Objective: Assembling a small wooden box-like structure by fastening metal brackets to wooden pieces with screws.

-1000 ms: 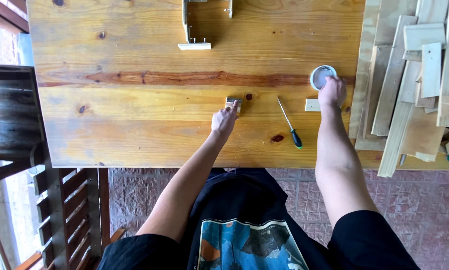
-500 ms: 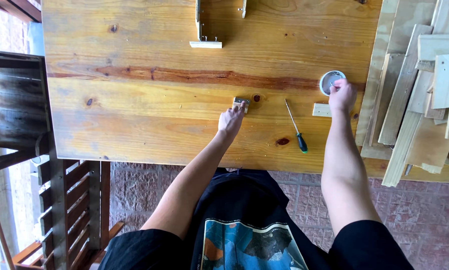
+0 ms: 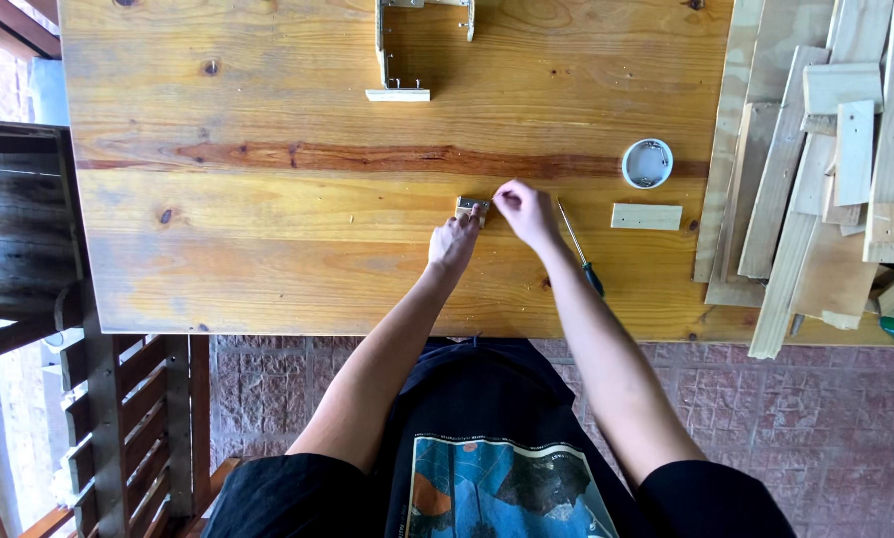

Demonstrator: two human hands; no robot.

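Two hands meet at one small block, mid-bench

Both hands close in on a small wooden block with a metal fitting (image 3: 472, 206), which lies flat on the bench (image 3: 267, 229) a little toward the near edge, about midway along its length. The left hand (image 3: 454, 242) rests its fingertips against the near side of the block, a grip that looks meant to pin it in place rather than lift it. The right hand (image 3: 524, 212) comes in from the block's right side with fingers pinched together just beside it; whether something tiny sits between those fingertips I cannot tell, as it is too small to make out.

A screwdriver (image 3: 579, 249) lies loose just right of the right wrist, handle toward the near edge, within easy reach. Farther right sit a flat wooden strip (image 3: 646, 216) and, beyond it toward the far side, a small round white dish (image 3: 648, 163), set apart from the work yet close to the right hand's side.

At the far edge stands a partly built wooden frame (image 3: 399, 60), well apart from the hands. Along the right edge a pile of wood offcuts (image 3: 825, 169) overlaps the bench. A dark chair (image 3: 18, 209) stands off the left edge.
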